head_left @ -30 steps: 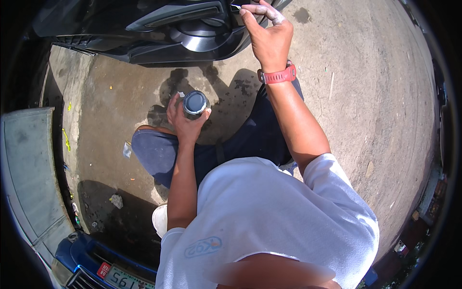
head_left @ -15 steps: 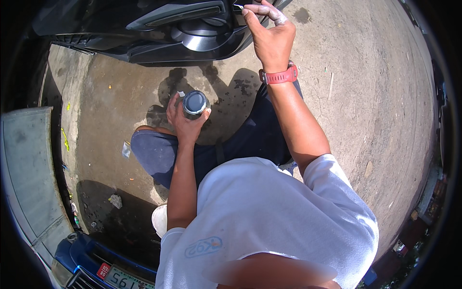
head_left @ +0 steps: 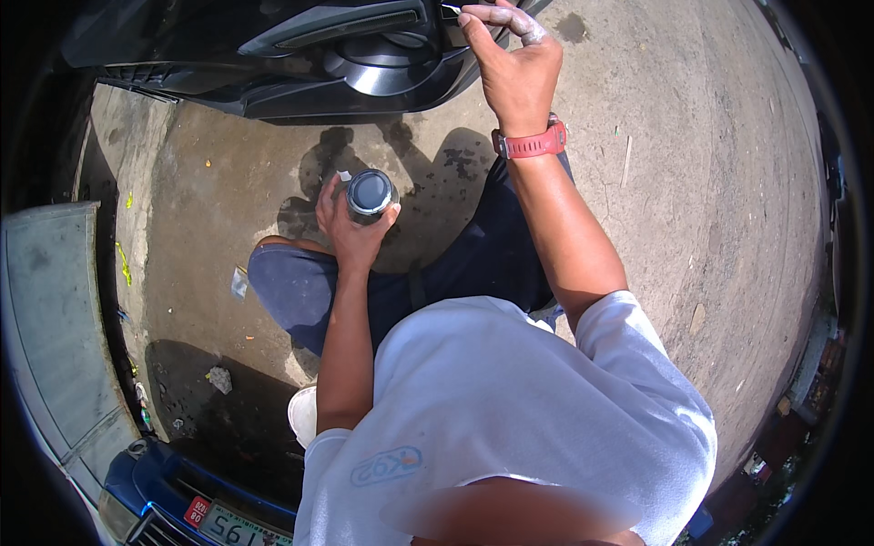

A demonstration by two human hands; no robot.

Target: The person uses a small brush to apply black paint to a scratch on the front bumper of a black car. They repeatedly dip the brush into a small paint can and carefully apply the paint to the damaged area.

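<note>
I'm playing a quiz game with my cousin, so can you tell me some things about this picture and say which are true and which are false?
1. The left hand holds a round container. True.
2. The watch is on the left wrist. False: the red watch is on the right wrist.
3. The right hand pinches a small white piece near the black bumper. True.
4. The person's shirt is black. False: the shirt is white.
5. A pale lump lies on the ground to the person's left. True.
</note>
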